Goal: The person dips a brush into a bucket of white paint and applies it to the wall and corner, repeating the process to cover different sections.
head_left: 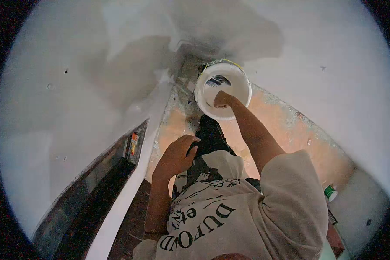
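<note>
Right hand was down inside the white bucket, fingers clenched, couldn't tell around what; a dark patch showed inside the bucket, just beyond the fist. Left hand was released, fingers loosely bent, over the dark trousers and holding nothing visible. Bucket was ahead of the person, near the corner where the pale walls met above the blotchy orange floor, with a small orange item in the dark recess off to the left.
</note>
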Tool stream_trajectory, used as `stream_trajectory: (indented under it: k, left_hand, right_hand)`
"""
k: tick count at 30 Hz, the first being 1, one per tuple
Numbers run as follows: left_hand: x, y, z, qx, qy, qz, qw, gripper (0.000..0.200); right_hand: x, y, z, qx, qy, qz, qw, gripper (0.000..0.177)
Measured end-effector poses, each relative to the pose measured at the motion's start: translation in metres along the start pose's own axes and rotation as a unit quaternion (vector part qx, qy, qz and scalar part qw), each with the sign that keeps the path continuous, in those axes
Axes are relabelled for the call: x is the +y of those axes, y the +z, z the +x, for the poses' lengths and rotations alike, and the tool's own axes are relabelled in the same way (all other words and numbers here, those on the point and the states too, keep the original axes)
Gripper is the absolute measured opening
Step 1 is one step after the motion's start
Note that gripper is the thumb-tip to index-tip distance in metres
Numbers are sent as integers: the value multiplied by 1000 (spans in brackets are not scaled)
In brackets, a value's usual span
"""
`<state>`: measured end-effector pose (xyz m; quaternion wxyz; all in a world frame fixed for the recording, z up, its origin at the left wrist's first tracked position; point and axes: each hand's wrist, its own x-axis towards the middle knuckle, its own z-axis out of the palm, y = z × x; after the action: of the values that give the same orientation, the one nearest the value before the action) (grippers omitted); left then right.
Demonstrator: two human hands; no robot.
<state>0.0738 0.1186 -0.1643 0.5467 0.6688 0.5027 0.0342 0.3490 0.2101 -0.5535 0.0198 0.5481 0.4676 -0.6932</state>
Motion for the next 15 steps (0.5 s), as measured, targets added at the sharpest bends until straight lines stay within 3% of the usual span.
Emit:
stream_trajectory:
  k: [2, 3, 5, 6, 7, 10, 11, 13, 15]
  left_hand:
    - [-1, 1, 0, -1, -1, -5, 1000, 29]
    - [-2, 2, 0, -6, -7, -1, 1000, 29]
    - [-1, 1, -1, -9, -10, 5, 1000, 29]
    - [0, 1, -2, -8, -4, 3, 1000, 29]
    - [1, 0, -2, -8, 1, 1, 1000, 30]
    - [-3, 2, -3, -1, 21, 18, 1000, 30]
    - [-3, 1, -3, 0, 22, 18, 1000, 30]
    - [-2, 0, -2, -14, 0, 9, 1000, 30]
    - [0, -1, -4, -10, 0, 3, 1000, 31]
  right_hand:
    - [6, 0, 11, -86, -92, -291, 948, 17]
    - [8, 0, 16, -84, -92, -292, 948, 17]
    - [-26, -1, -1, -84, 94, -113, 986, 24]
    - [-57, -3, -32, -43, 103, 0, 994, 3]
    - [-57, -3, -34, -42, 101, -2, 994, 3]
    - [-39, -10, -41, -58, 68, 208, 974, 10]
    - [-33, -15, -49, -57, 67, 207, 974, 10]
    - [-27, -26, -73, -101, 55, 336, 935, 14]
    - [-32, -21, -108, -50, 64, 377, 923, 18]
